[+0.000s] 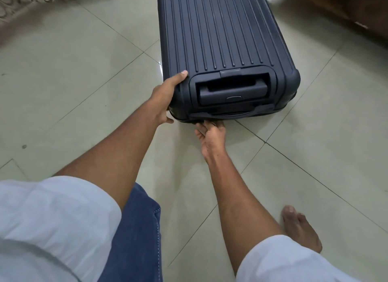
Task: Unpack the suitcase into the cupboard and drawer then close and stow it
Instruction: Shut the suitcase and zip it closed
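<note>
Both hands — left hand (165, 97), right hand (210, 132) — hold the shut suitcase (220, 29).

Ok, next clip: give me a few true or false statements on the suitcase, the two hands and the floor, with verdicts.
1. The suitcase lies flat on the tiled floor with its shells shut. True.
2. The left hand grips the near left corner of the case, thumb on top. True.
3. The right hand holds the telescopic handle in its recess. False: it reaches low at the case's bottom edge, fingertips at or under it; the telescopic handle is untouched.
4. The case is bright red and smooth. False: it is dark navy with lengthwise ribs.
5. A bare foot stands on the floor to the right. True.
</note>
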